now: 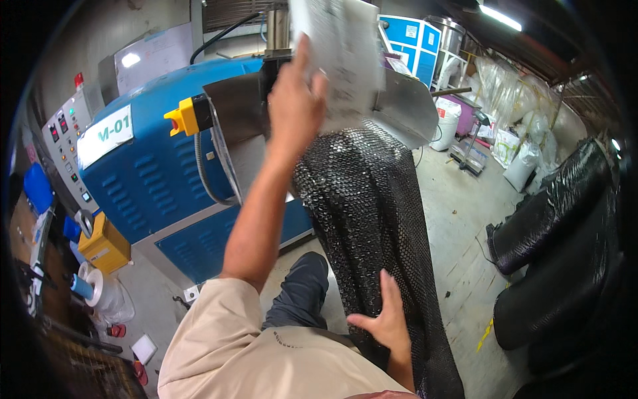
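Note:
A long sheet of black bubble wrap [372,199] hangs down from a metal hopper-like guard [405,110] toward me and the floor. My left hand [296,103] is raised at the top, its index finger stretched upward and thumb apart. Beside and behind it stands a whitish, smeared, sheet-like thing [342,60]; whether the hand touches it I cannot tell. Low in front of my body, my right hand [387,320] is over the bubble wrap with thumb and fingers spread. It grips nothing, and contact with the wrap is unclear.
A blue machine [159,173] with a yellow switch box [187,118] fills the left, next to a control panel [66,143]. Black rolls [558,206] lie at the right. Behind them are white sacks [522,166] and clear plastic bags. A yellow box [103,246] sits lower left.

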Motion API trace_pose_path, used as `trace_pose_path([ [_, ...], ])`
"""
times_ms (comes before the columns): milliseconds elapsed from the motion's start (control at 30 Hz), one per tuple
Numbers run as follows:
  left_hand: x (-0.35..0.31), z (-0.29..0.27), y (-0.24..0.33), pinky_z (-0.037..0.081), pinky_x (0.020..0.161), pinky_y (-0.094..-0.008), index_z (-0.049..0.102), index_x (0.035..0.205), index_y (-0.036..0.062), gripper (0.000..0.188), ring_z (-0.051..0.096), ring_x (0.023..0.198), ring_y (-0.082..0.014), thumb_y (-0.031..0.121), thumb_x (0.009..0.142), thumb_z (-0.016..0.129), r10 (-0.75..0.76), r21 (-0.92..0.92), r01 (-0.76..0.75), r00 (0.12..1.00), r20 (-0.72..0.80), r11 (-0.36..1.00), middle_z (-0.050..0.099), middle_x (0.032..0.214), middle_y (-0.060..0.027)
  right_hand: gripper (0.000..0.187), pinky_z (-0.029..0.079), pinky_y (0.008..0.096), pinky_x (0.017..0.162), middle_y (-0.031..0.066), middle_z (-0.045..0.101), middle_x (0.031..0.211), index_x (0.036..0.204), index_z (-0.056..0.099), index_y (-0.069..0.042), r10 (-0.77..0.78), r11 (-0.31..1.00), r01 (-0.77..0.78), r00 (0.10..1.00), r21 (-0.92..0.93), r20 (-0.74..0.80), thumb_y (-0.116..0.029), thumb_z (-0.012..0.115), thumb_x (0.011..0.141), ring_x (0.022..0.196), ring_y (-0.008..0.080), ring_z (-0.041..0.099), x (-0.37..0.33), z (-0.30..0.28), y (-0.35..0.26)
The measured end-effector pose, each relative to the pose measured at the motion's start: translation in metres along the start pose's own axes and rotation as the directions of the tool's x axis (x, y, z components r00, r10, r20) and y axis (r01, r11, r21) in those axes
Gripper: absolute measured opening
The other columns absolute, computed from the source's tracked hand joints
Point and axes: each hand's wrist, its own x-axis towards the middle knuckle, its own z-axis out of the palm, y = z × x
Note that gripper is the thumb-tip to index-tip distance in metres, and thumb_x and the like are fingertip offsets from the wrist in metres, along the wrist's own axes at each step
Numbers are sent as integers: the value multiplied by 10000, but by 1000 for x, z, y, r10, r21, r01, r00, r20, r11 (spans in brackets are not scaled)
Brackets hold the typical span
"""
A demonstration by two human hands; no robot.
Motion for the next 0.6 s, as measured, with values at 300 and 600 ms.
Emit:
trace_pose_path([
  [300, 195, 36, -100, 562, 987, -490, 684, 1380, 141, 457, 701, 1205, -376, 280, 967, 547, -212, 708, -127, 905, 370, 695, 720, 1325, -164, 674, 518, 472, 1008, 310, 690, 1238, 1453, 552, 13, 272, 962, -272, 961, 1, 51, -19, 731, 804, 1173, 458, 665, 0, 36, 19],
  [600, 155, 80, -163, 562, 990, -426, 778, 1231, 123, 349, 709, 1222, -304, 219, 969, 569, -340, 775, -286, 775, 533, 563, 737, 1324, -113, 462, 533, 468, 990, 300, 716, 1151, 1245, 658, 49, 312, 948, -302, 834, 96, -455, 89, 710, 788, 1127, 468, 694, 28, -25, 63],
])
